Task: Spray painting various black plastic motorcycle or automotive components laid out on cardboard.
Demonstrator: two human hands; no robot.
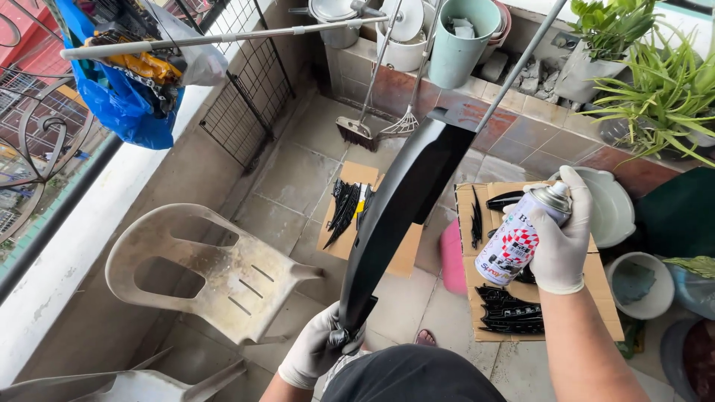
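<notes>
My left hand (pixel 316 350), in a white glove, grips the lower end of a long, curved black panel (pixel 402 201) that slants up and away toward the back wall. My right hand (pixel 564 231), also gloved, holds a white spray can (pixel 519 238) upright, its index finger on the silver top. The can is to the right of the panel, not touching it. Below them, small black parts (pixel 510 309) lie on a cardboard sheet (pixel 605 294). More black parts (pixel 344 208) lie on a second cardboard sheet (pixel 406 253) behind the panel.
A dirty white plastic chair (pixel 205 268) stands at left. A broom (pixel 357 132) and rake lean on the tiled ledge (pixel 521 123) with buckets and potted plants (pixel 659 82). A blue bag (pixel 123 112) hangs by the railing. White bowls (pixel 640 283) sit at right.
</notes>
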